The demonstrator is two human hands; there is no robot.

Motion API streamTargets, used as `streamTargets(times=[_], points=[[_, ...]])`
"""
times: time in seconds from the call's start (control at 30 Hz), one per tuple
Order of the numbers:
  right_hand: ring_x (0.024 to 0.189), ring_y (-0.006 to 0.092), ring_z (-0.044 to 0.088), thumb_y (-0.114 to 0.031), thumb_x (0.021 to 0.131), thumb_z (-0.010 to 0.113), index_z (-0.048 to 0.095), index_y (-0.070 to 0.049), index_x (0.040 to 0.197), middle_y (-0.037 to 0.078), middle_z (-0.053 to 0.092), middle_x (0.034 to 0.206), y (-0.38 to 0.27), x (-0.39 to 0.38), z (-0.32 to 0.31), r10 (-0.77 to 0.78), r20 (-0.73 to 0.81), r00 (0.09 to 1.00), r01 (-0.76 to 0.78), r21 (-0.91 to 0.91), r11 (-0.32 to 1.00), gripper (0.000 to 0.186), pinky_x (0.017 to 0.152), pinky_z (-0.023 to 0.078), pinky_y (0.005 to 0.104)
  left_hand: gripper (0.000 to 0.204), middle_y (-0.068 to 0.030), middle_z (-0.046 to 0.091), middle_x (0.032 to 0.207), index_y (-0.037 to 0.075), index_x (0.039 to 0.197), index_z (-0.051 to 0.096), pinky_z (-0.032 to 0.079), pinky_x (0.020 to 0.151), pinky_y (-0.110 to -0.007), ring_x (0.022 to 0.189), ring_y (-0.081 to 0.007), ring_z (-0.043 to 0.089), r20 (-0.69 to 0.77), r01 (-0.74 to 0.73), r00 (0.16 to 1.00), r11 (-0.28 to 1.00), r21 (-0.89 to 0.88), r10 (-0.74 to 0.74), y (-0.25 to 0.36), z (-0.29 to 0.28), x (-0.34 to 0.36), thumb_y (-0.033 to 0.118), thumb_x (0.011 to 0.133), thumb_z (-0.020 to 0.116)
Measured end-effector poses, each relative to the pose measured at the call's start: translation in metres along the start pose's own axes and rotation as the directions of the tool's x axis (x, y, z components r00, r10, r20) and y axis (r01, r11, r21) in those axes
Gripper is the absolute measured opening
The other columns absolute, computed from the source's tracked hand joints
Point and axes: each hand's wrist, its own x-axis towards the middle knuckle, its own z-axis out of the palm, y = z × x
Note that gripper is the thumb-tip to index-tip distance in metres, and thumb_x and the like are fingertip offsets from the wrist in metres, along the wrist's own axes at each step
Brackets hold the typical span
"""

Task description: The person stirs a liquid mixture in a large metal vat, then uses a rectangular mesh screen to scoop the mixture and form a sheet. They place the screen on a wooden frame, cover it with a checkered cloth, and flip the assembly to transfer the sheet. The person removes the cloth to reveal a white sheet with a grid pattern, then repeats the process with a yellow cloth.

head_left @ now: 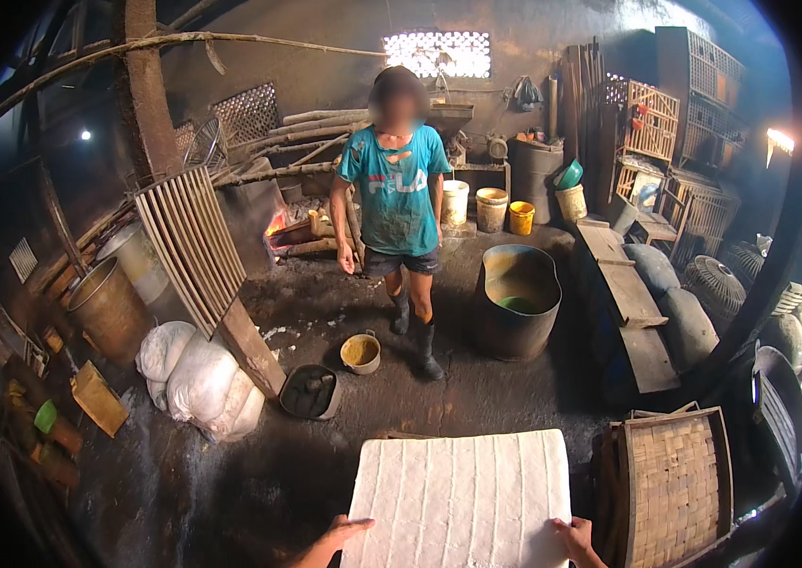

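A big white slab (458, 497) with rounded corners and raised parallel lines on its top lies level in front of me at the lower middle. My left hand (336, 538) grips its left edge, thumb on top. At the opposite edge my right hand (575, 538) is closed on the slab the same way. The fingers beneath are mostly hidden. Just past the slab's far edge a thin strip of wood shows, and I cannot tell what lies under the slab.
Facing me, a person (396, 194) in a teal shirt and boots stands ahead. Around are a basin (311, 391), a pot (360, 353), a large metal vat (520, 322), white sacks (207, 383) and a woven bamboo panel (680, 483). A fire (276, 225) burns behind.
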Motion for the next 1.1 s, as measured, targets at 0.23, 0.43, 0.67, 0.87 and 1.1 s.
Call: streamTargets(times=[0.23,0.43,0.67,0.87,1.1], points=[[0.055,0.0126,0.057,-0.019,0.082,0.075,0.069,0.005,0.076,0.006,0.063,0.063,0.058,0.043,-0.028,0.019,0.021,1.000,-0.018,-0.018,1.000,0.025,0.051,0.045,0.0304,0.104,-0.0238,0.062,0.115,-0.014,0.117,0.054,0.050,0.086,-0.049,0.110,-0.0347,0.059,-0.013,0.053,0.999,0.998,0.017,-0.052,-0.018,0.047,0.003,0.061,0.053,0.088],[0.053,0.0117,0.055,-0.019,0.083,0.074,0.069,0.004,0.076,0.005,0.062,0.062,0.072,0.042,-0.032,0.069,0.013,0.997,-0.069,-0.056,0.996,0.024,0.050,0.043,0.0300,0.100,-0.0217,0.063,0.112,-0.013,0.115,0.056,0.050,0.086,-0.046,0.106,-0.0314,0.061,0.017,0.102,0.994,0.991,0.084,-0.104,-0.010,0.060,-0.013,0.060,0.054,0.088],[0.056,0.0113,0.056,-0.020,0.082,0.074,0.070,0.003,0.076,0.004,0.062,0.063,0.092,0.043,-0.027,0.068,0.037,0.997,-0.064,-0.086,0.994,0.024,0.051,0.044,0.0297,0.086,-0.0188,0.067,0.100,-0.009,0.103,0.065,0.050,0.085,-0.045,0.104,-0.0277,0.062,-0.091,-0.037,0.995,0.999,-0.023,0.035,-0.031,0.064,-0.016,0.058,0.055,0.089],[0.058,0.0096,0.054,-0.023,0.081,0.076,0.070,0.002,0.076,0.002,0.062,0.065,0.084,0.040,-0.029,0.039,0.053,0.998,-0.036,-0.047,0.998,0.026,0.053,0.044,0.0299,0.092,-0.0182,0.065,0.111,0.000,0.122,0.062,0.049,0.087,-0.043,0.108,-0.0256,0.060,0.068,0.061,0.996,0.997,0.055,-0.065,-0.028,0.051,-0.022,0.061,0.057,0.086],[0.066,0.0111,0.061,-0.023,0.080,0.077,0.072,0.002,0.087,0.006,0.068,0.074,0.053,0.050,-0.016,-0.033,0.202,0.979,0.063,-0.143,0.988,0.027,0.058,0.050,0.0307,0.064,-0.0139,0.068,0.098,-0.003,0.107,0.065,0.057,0.075,-0.042,0.088,-0.0246,0.067,0.062,-0.026,0.996,0.905,-0.424,0.058,-0.112,0.070,0.028,0.037,0.064,0.090]])
